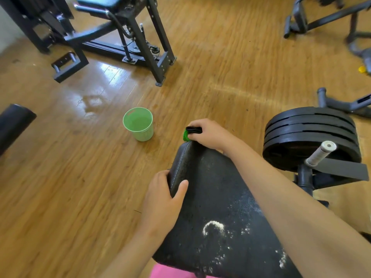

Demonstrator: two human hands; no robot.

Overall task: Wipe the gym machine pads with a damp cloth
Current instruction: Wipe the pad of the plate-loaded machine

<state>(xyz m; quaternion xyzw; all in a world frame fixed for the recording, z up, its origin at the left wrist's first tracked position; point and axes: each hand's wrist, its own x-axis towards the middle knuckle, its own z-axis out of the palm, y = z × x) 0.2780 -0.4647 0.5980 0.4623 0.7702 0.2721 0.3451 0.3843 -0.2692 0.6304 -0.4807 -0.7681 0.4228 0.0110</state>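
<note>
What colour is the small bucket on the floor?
The bucket is light green; head view.

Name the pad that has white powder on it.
The big black pad in front: white specks dot its near end. The far machine's seat pad and the roller at left show none.

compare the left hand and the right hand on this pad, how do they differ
The left hand grips the pad by its left side edge, thumb on top; the right hand is at the pad's far end. The right hand holds a green and black cloth; the left hand holds no cloth. Both are bare and at the edges of the same black pad.
</note>
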